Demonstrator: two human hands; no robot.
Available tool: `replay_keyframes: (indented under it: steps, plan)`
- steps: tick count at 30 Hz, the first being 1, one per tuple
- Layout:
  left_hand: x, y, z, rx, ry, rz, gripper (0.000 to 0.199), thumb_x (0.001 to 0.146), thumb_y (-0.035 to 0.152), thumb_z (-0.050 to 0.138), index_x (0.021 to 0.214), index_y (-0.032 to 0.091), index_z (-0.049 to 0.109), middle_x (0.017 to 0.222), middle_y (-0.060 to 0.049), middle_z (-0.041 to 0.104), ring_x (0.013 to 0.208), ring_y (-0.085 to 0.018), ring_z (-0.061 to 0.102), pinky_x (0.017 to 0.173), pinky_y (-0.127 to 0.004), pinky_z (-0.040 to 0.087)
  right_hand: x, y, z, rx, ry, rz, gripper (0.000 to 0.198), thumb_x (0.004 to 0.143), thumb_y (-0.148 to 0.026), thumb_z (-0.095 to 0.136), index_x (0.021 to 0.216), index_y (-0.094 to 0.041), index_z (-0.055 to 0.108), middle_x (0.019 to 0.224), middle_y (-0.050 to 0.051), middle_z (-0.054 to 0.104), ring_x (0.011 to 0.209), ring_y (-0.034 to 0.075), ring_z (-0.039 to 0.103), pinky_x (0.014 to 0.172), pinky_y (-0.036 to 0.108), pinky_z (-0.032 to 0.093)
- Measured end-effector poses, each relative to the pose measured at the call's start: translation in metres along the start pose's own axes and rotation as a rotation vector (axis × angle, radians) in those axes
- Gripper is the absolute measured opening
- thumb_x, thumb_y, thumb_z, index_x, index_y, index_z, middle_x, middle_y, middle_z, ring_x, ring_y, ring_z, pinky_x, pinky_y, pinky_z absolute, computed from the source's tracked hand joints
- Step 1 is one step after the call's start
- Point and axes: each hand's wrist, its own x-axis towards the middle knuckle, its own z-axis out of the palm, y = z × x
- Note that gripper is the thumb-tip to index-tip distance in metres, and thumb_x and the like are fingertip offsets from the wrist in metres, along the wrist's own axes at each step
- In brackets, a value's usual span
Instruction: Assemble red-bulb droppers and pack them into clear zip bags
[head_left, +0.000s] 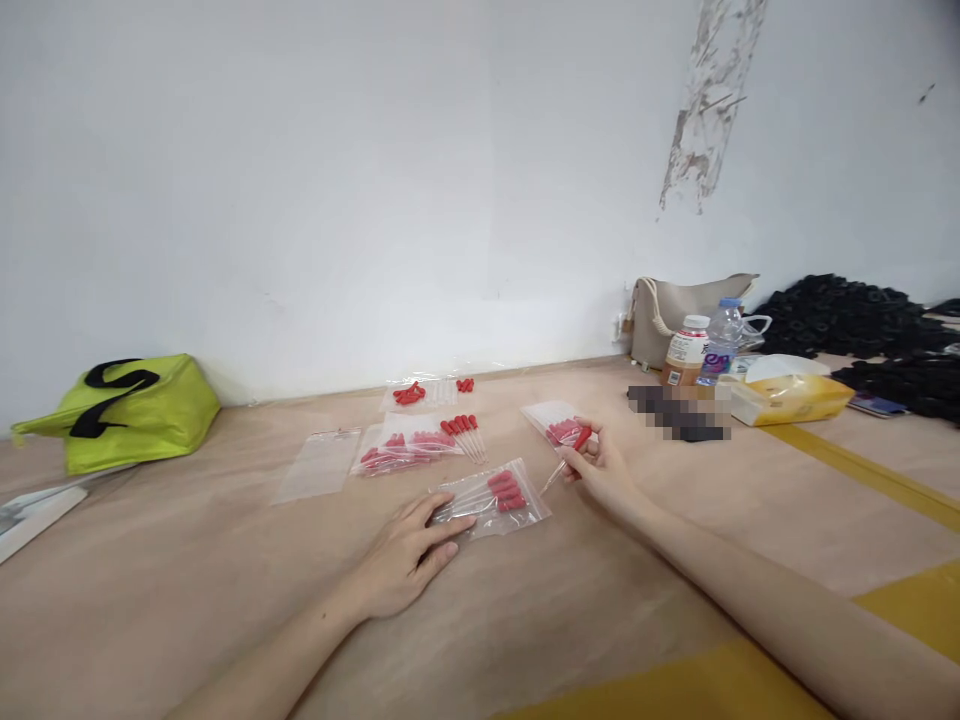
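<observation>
My left hand [411, 555] lies on the left end of a clear zip bag [534, 512], its fingers stretched out and apart. Inside that bag are several droppers [506, 490] with red rubber bulbs, pointing right. To the right, my right hand [604, 468] pinches a single dropper [580, 438] by its red bulb, its glass tip pointing down and left towards the bag. Just behind my right hand lies another filled bag [551, 415] of droppers. Several loose droppers [465, 435] are fanned out behind the bag under my left hand.
Filled bags [409, 450] and a flat clear bag [315, 465] lie left. Red bulbs [409, 394] sit near the wall. A green bag [142, 415] stands far left. Bottles [686, 350], a tissue pack [795, 392], a beige bag [660, 310] and black parts [847, 315] are right.
</observation>
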Motion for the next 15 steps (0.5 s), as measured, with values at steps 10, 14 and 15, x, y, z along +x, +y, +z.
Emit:
replay_keyframes:
  steps: [10,14,15]
  plan:
    - [0.002,0.001,0.000,0.019,0.026,-0.003,0.035,0.090,0.033,0.037,0.124,0.037,0.044,0.135,-0.001,0.035,0.121,-0.025,0.034,0.099,-0.045,0.031,-0.011,-0.002,-0.004,0.104,-0.272,0.307,0.042,0.062,-0.039,0.067,0.088,-0.022,0.039,0.066,-0.004,0.057,0.058,0.013,0.061,0.060,0.029,0.050]
    - [0.000,-0.001,0.000,-0.006,0.050,0.001,0.040,0.089,0.036,0.036,0.129,0.030,0.037,0.136,-0.002,0.036,0.123,-0.023,0.033,0.101,-0.041,0.030,-0.006,-0.012,-0.017,-0.124,-0.389,0.270,0.034,0.056,-0.035,0.072,0.074,-0.016,0.050,0.061,-0.004,0.055,0.054,0.008,0.053,0.053,0.021,0.041]
    - [0.000,-0.001,0.000,-0.012,0.051,0.000,0.042,0.089,0.036,0.036,0.130,0.029,0.035,0.135,-0.002,0.036,0.123,-0.023,0.033,0.101,-0.040,0.030,-0.004,-0.014,-0.019,-0.187,-0.428,0.247,0.032,0.055,-0.034,0.073,0.071,-0.015,0.053,0.060,-0.004,0.055,0.053,0.007,0.051,0.051,0.020,0.039]
